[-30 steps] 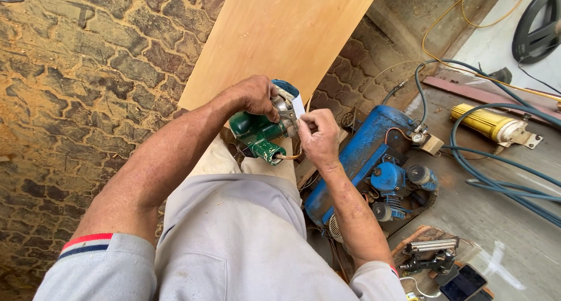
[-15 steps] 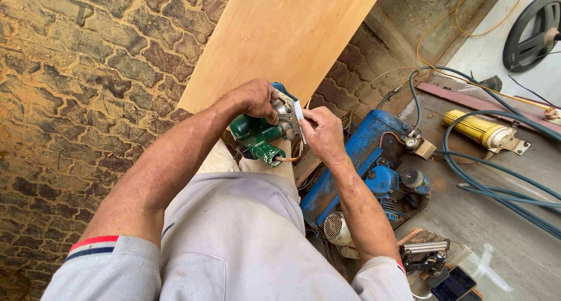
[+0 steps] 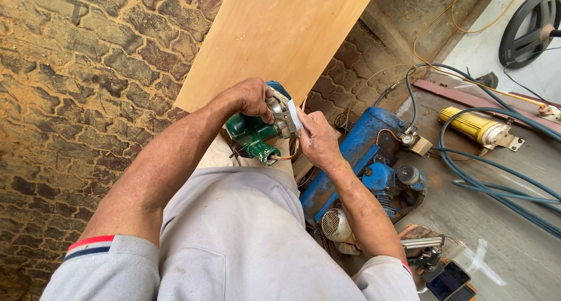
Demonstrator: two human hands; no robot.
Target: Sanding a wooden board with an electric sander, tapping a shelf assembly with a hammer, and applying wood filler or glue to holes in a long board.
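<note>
Since half a second ago your right hand (image 3: 320, 142) has barely shifted, its fingers still pinching the thin white strip (image 3: 294, 115) against the metal head of the green power tool (image 3: 255, 133); the view itself has only tilted a little. The green power tool sits at waist height in front of you, just over the lower edge of the plywood board (image 3: 274, 38). Your left hand (image 3: 252, 97) is clenched around the tool's top from the far side, the thumb lying on the grey metal part. A short orange-brown cord end curls out under the tool's handle. Right of the tool, on the ground, stands a blue air compressor (image 3: 362, 161) with a small pressure gauge, and blue hoses (image 3: 497, 184) loop away from it across the concrete. Beyond the hoses lies a yellow cylinder (image 3: 476, 127). Left of the tool the ground is patterned paving (image 3: 76, 102) dusted with sawdust.
</note>
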